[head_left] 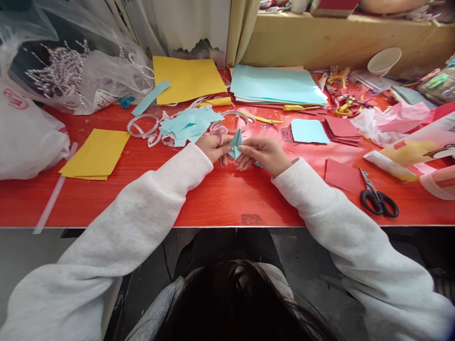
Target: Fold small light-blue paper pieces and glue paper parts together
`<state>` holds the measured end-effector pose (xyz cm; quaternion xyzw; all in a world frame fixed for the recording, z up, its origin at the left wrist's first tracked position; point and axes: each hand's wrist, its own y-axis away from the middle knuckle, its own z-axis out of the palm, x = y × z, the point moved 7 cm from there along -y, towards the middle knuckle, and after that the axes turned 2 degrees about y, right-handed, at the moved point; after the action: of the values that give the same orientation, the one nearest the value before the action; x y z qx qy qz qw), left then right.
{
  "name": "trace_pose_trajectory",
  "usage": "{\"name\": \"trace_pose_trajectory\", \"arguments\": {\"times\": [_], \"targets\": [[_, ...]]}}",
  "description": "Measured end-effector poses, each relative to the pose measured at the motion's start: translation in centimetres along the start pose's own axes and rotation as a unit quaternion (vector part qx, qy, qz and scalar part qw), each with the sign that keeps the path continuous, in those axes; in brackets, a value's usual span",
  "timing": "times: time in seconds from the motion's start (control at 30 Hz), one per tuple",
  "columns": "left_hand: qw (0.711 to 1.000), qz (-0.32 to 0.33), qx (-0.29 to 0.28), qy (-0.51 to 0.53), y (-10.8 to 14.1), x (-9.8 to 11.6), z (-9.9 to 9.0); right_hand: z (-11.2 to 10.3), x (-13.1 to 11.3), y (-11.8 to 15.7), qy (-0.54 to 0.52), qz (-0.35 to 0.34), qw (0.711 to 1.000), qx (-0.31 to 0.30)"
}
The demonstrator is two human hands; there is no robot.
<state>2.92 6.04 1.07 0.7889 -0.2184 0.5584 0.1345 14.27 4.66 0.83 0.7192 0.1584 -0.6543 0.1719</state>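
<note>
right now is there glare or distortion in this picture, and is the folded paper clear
In the head view, a pale sheen lightens the red tabletop beyond the right hand; in the head view, wide-angle stretch swells the pale sleeves toward the lower corners; in the head view, the folded blue paper looks fairly sharp, though fingers cover part.

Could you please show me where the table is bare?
The tabletop is bare between its front edge and the left hand and right hand; also between that edge and the small yellow sheets. Behind the hands, blue scraps crowd it.
</note>
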Motion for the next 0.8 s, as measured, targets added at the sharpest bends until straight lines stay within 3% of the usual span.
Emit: {"name": "trace_pose_trajectory", "arguments": {"times": [0.33, 0.53, 0.8], "targets": [[0.999, 0.031, -0.010, -0.007, 0.1, 0.4, 0.0, 0.0, 0.5, -0.2, 0.018, -0.010, 1.000, -0.007], [1.000, 0.003, -0.012, -0.001, 0.1, 0.3, 0.2, -0.1, 0.4, 0.0, 0.062, -0.038, 0.997, 0.003], [0.996, 0.038, 0.062, -0.049, -0.1, 0.5, -0.8, -0.4, 0.3, 0.0, 0.056, -0.033, 0.997, 0.030]]}}
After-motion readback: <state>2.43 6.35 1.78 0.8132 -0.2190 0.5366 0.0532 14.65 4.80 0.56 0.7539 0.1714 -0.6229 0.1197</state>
